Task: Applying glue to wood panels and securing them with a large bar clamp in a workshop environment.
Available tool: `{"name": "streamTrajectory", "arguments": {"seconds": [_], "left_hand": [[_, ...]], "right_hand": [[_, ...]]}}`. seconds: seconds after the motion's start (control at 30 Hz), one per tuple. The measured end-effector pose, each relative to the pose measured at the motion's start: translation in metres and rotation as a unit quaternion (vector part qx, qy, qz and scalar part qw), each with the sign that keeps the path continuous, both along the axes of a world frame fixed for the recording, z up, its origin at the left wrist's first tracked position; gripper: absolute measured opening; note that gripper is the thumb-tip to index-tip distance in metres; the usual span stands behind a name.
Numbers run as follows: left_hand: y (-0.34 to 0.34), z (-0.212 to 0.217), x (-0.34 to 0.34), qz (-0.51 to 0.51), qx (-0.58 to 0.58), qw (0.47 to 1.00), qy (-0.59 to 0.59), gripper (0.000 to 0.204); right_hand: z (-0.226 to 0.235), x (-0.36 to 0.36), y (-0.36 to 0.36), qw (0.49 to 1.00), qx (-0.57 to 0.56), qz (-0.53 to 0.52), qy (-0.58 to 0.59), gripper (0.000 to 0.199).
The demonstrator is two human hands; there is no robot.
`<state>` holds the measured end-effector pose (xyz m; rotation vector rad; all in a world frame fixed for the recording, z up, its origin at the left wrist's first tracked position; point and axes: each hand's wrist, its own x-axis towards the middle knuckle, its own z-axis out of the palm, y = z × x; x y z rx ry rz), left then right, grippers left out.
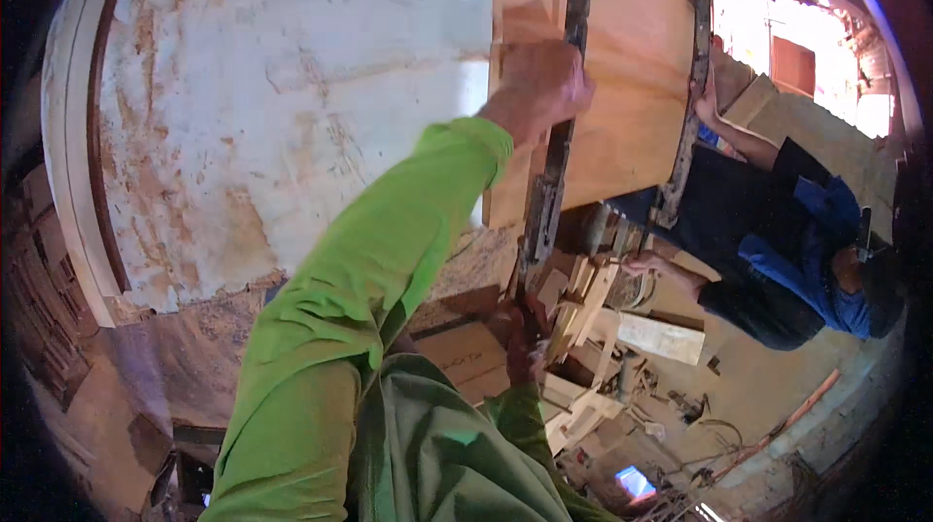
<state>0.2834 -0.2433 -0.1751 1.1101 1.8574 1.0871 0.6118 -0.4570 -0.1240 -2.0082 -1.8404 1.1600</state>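
Observation:
A wide wooden panel (632, 85) stands at the edge of a worn white tabletop (321, 65). A long dark metal bar clamp (554, 167) runs across the panel. My left hand (539, 85), at the end of a green sleeve, is closed round the upper part of this bar. Lower down, in shadow, my right hand (526, 332) is closed at the clamp's bottom end; its fingers are only partly visible. A second dark bar clamp (685, 133) crosses the panel's right side, where a co-worker's hand (705, 99) grips it.
The co-worker (777, 230), in dark and blue clothes, bends close on the right, the other hand near the second clamp's lower end. Wood offcuts (583, 303), a cardboard piece (466, 357) and a lit screen (635, 483) lie below. Stacked strips (44, 289) are at far left.

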Motion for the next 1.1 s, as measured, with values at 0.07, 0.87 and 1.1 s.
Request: {"name": "streamTrajectory", "arguments": {"seconds": [0.07,0.87,1.1], "left_hand": [[-0.009,0.001,-0.015,-0.014,-0.002,0.997,0.069,0.032],[0.009,0.015,-0.005,0.031,-0.023,0.999,0.029,0.025],[-0.002,0.018,-0.009,0.016,-0.043,0.999,0.020,0.022]], "right_hand": [[0.001,-0.003,0.000,0.998,0.003,0.025,0.061,0.032],[-0.020,0.025,0.032,0.992,-0.004,0.124,-0.015,0.024],[-0.054,0.061,0.033,0.951,-0.100,-0.202,0.213,0.027]]}}
